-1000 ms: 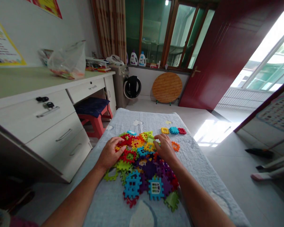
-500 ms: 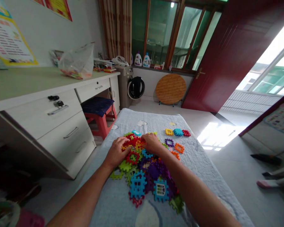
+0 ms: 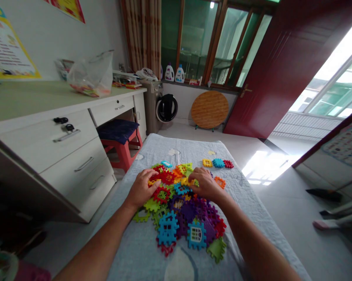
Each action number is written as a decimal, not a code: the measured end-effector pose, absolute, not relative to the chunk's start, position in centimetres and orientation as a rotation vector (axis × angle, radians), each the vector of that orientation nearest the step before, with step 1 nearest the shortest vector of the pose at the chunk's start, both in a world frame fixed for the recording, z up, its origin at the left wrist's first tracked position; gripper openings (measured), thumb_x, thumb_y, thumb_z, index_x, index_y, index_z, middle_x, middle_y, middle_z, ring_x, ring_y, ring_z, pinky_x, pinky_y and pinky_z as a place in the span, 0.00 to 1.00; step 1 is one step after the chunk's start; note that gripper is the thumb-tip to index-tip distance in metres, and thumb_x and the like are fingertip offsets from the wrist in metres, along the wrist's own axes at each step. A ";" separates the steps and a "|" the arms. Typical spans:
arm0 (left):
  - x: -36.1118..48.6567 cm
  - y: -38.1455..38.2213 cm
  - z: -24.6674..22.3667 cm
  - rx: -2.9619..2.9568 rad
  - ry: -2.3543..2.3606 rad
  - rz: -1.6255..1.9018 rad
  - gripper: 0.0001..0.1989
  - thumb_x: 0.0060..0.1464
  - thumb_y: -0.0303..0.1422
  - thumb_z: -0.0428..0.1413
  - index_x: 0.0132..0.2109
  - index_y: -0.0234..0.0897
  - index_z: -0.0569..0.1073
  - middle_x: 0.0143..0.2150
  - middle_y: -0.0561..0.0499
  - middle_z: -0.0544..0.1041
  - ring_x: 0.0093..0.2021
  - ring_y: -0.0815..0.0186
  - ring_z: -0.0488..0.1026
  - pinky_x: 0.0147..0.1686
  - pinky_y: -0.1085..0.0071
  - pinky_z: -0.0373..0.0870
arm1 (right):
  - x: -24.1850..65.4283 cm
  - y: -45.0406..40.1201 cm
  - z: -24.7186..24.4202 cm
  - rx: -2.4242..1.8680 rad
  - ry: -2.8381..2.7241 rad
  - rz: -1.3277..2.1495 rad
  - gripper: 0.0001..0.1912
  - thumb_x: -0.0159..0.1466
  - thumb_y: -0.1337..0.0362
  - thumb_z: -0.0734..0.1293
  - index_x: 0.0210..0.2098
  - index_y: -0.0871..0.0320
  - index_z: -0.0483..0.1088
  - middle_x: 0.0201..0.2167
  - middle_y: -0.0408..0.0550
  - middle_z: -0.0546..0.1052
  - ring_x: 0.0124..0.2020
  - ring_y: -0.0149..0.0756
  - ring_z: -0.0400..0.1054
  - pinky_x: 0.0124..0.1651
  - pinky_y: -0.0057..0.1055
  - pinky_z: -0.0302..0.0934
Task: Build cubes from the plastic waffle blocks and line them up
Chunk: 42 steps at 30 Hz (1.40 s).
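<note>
A pile of colourful toothed plastic interlocking building pieces [image 3: 189, 210] lies on the cloth-covered table. At the pile's left edge, my left hand [image 3: 141, 189] has its thumb and fingers closed on a yellow interlocking piece [image 3: 154, 182]. My right hand [image 3: 205, 183] is over the pile's right side with fingers bent down among yellow and green pieces; what they grip is partly hidden. Between the hands lie a red piece [image 3: 168, 177] and a blue piece [image 3: 182, 189]. Nearer me are a blue window piece [image 3: 168, 228] and another blue frame piece [image 3: 196, 235].
Beyond my right hand, a yellow piece [image 3: 207, 163], a blue piece [image 3: 218, 163] and a red piece [image 3: 228, 164] form a row. An orange frame [image 3: 220, 182] sits nearby. A desk [image 3: 61, 136] and a red stool [image 3: 120, 142] stand left of the table.
My right hand has moved right and slightly toward me, uncovering orange and green pieces at the back of the pile. My left hand stays by the yellow piece. The view has shifted slightly.
</note>
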State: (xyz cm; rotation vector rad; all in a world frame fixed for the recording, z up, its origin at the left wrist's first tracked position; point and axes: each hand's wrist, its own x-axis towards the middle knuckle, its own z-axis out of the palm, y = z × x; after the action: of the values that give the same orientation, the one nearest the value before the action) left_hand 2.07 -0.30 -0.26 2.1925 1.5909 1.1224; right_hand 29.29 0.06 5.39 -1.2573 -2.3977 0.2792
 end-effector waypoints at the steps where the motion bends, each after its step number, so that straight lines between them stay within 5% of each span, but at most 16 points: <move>1: 2.1 -0.3 -0.2 2.188 1.588 1.127 0.14 0.52 0.40 0.53 0.43 0.37 0.72 0.47 0.45 0.73 0.49 0.57 0.69 0.53 0.58 0.64 | 29.3 -0.1 5.2 -1.255 -2.420 0.317 0.04 0.55 0.68 0.67 0.32 0.57 0.73 0.33 0.47 0.70 0.39 0.36 0.62 0.45 0.34 0.53; 6: 2.0 -0.3 0.0 2.178 1.609 1.127 0.14 0.53 0.39 0.54 0.44 0.37 0.72 0.47 0.45 0.72 0.50 0.58 0.69 0.54 0.58 0.64 | 29.4 0.9 5.6 -1.335 -2.383 0.378 0.09 0.57 0.64 0.66 0.37 0.58 0.73 0.37 0.49 0.72 0.41 0.36 0.64 0.47 0.34 0.54; 12: 1.8 -0.2 -0.1 2.198 1.597 1.132 0.13 0.52 0.38 0.54 0.43 0.38 0.73 0.47 0.45 0.73 0.50 0.58 0.69 0.53 0.58 0.65 | 27.2 2.0 5.1 -1.627 -2.510 0.254 0.27 0.53 0.44 0.67 0.42 0.58 0.71 0.39 0.54 0.74 0.42 0.45 0.66 0.44 0.37 0.55; 17: 1.7 -0.2 -0.3 2.203 1.593 1.131 0.13 0.53 0.38 0.54 0.44 0.38 0.73 0.47 0.46 0.73 0.50 0.58 0.69 0.53 0.59 0.64 | 26.0 2.1 4.5 -1.676 -2.517 0.268 0.22 0.52 0.51 0.68 0.41 0.58 0.70 0.38 0.53 0.75 0.40 0.44 0.67 0.40 0.34 0.56; 25: 1.8 -0.1 -0.2 2.196 1.586 1.129 0.13 0.53 0.38 0.54 0.43 0.38 0.72 0.47 0.45 0.73 0.49 0.58 0.69 0.53 0.59 0.65 | 29.0 2.0 5.2 -1.411 -2.444 0.513 0.26 0.51 0.63 0.69 0.49 0.61 0.68 0.46 0.53 0.73 0.46 0.42 0.66 0.49 0.35 0.57; 37: 1.9 -0.3 0.2 2.183 1.596 1.111 0.13 0.52 0.38 0.53 0.43 0.38 0.72 0.47 0.45 0.73 0.49 0.58 0.69 0.53 0.58 0.65 | 28.4 2.0 6.1 -1.516 -2.584 0.480 0.29 0.51 0.65 0.68 0.52 0.61 0.66 0.42 0.52 0.75 0.43 0.42 0.67 0.44 0.34 0.56; 42: 1.9 -0.2 0.0 2.191 1.588 1.114 0.13 0.52 0.38 0.54 0.43 0.38 0.72 0.47 0.45 0.73 0.50 0.58 0.69 0.53 0.58 0.64 | 28.6 2.5 6.2 -1.625 -2.623 0.389 0.26 0.52 0.56 0.69 0.49 0.60 0.68 0.42 0.53 0.75 0.41 0.43 0.68 0.40 0.32 0.56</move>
State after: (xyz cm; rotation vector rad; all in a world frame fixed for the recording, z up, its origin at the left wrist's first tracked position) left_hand 1.88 -0.23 0.02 2.1907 1.5884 1.1140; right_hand 28.60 2.48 6.25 -1.6253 -2.6232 0.3887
